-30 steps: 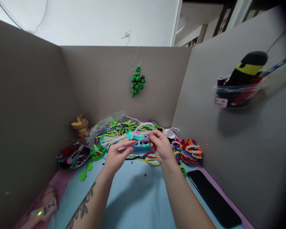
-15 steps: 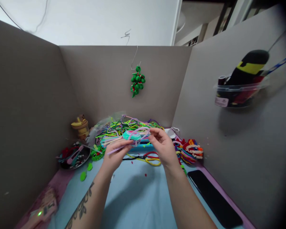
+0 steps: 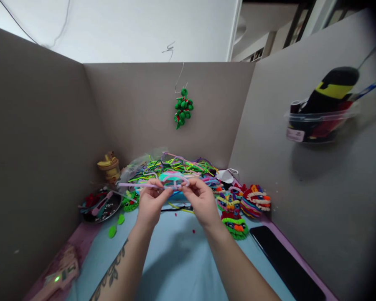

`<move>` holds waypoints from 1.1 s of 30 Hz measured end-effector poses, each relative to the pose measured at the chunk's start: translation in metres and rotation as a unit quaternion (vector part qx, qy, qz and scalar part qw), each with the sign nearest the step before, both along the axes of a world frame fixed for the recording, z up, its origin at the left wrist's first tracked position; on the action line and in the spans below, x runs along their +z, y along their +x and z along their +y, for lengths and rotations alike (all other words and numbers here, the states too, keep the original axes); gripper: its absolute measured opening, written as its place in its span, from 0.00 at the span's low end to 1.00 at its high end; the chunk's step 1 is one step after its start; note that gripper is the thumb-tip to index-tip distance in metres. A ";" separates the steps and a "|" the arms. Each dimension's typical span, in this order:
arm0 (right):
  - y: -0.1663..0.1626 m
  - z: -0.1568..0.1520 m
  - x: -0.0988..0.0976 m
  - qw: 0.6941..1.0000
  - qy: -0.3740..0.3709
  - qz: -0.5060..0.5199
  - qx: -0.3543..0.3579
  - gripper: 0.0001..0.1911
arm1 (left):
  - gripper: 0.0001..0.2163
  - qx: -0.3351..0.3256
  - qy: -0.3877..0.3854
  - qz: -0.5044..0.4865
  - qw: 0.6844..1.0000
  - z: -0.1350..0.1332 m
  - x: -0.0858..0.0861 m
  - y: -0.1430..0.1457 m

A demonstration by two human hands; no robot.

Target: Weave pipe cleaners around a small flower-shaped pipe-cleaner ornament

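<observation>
My left hand (image 3: pixel 151 205) and my right hand (image 3: pixel 201 200) are close together above the cloth, fingertips pinched. Between them is a lilac pipe cleaner (image 3: pixel 134 185), bent into a loop at the right, its straight end sticking out left past my left hand. A turquoise fuzzy piece with some pink (image 3: pixel 167 176) shows just behind the loop; whether it is attached is hard to see. Behind the hands lies a heap of colourful pipe cleaners (image 3: pixel 188 166). My right hand covers most of a pair of scissors; a dark part (image 3: pixel 172 209) shows.
A dish of small tools (image 3: pixel 105 209) and a brown pot (image 3: pixel 109 169) stand left. Colourful fuzzy pieces (image 3: pixel 235 225) and a black phone-like slab (image 3: pixel 285 261) lie right. A pink glue gun (image 3: pixel 61 271) is front left. A green ornament (image 3: pixel 184 108) hangs at the back panel.
My right hand has moved down and left, towards my left hand, and now pinches the lilac loop. The pipe cleaner's free end points straight left. The scissors' handles are now covered.
</observation>
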State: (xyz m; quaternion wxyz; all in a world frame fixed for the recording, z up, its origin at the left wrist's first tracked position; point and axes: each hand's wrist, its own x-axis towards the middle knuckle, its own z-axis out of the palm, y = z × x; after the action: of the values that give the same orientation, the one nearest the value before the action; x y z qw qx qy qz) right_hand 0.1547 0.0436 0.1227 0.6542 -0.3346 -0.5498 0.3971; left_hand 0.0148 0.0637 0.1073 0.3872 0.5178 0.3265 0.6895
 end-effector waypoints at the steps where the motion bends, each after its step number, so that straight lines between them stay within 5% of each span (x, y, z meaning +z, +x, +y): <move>1: -0.001 0.000 0.000 1.000 -0.001 -0.018 0.004 0.08 | 0.13 -0.002 0.004 -0.010 1.000 -0.001 0.001 0.001; 11: 0.012 -0.003 0.003 0.982 0.067 -0.162 -0.072 0.06 | 0.12 0.009 0.012 0.069 0.997 -0.002 0.005 0.001; 23: 0.000 -0.006 0.000 0.973 0.100 -0.191 -0.080 0.07 | 0.27 0.055 -0.021 -0.033 0.998 0.002 0.006 0.003; 33: 0.006 0.009 -0.011 0.996 0.031 -0.081 0.020 0.09 | 0.29 -0.062 -0.035 -0.089 0.993 -0.007 0.009 0.009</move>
State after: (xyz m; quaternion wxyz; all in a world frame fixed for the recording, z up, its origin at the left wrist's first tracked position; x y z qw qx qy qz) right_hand 0.1603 0.0530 0.1114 0.6098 -0.3338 -0.6196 0.3645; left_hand 0.0235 0.0572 0.1161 0.4745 0.4597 0.2816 0.6959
